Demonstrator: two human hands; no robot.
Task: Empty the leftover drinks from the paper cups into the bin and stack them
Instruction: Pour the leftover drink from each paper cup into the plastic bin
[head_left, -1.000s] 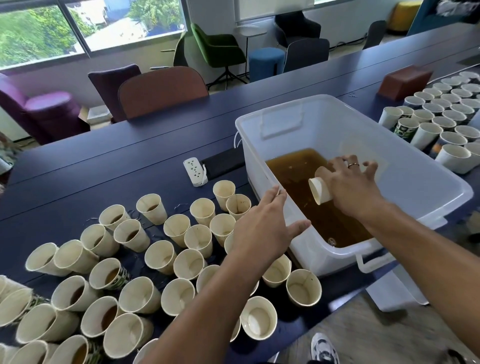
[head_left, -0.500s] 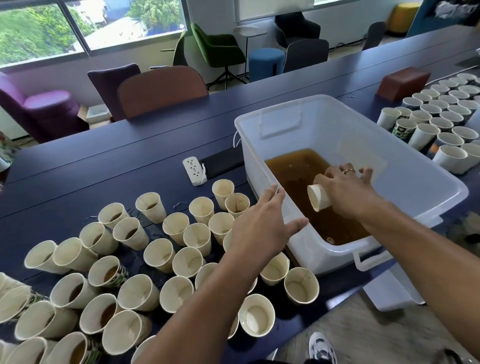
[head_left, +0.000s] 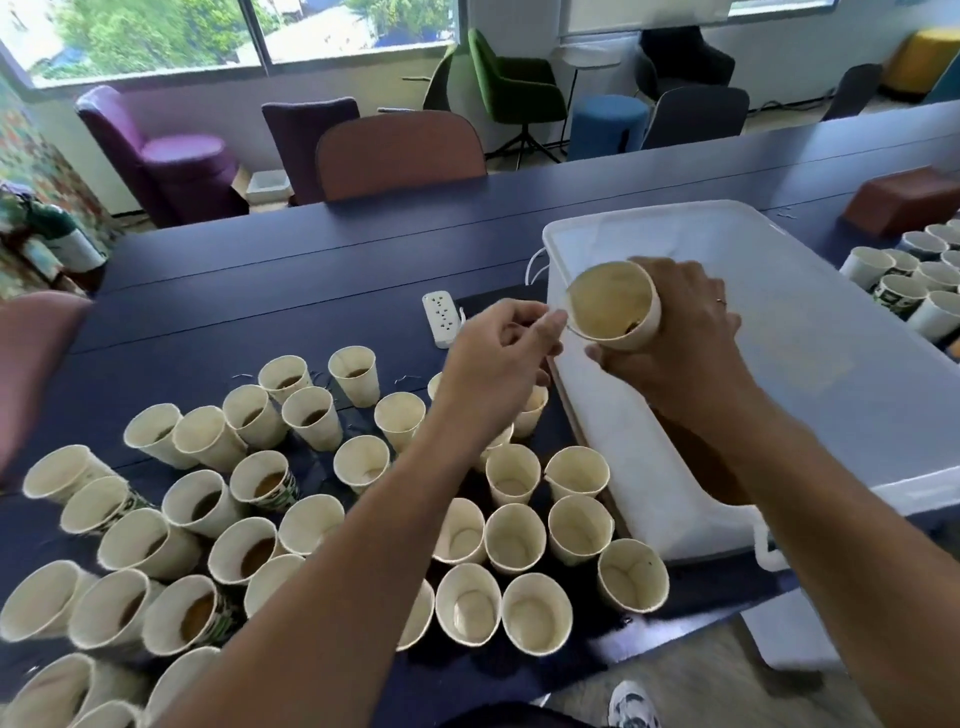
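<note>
paper cup (head_left: 615, 306): held tipped on its side by the right hand (head_left: 680, 343) above the near-left corner of the white plastic bin (head_left: 810, 332), mouth turned toward the camera; a dark residue is seen at its lower lip.
left hand (head_left: 498, 353): raised just beside the cup's rim, thumb and forefinger pinched on something thin there; what is pinched cannot be told.
right hand grip: fingers wrapped round the cup's wall from behind.
table (head_left: 291, 270): dozens of upright cups (head_left: 363, 462) are massed left of the bin, many with brown drink left in them.
power strip (head_left: 441, 317): lying close to the bin's left wall.
risk: drips could be shed outside the bin onto the strip, the cup being held at the very edge; nearby cups could be toppled by the left forearm.
</note>
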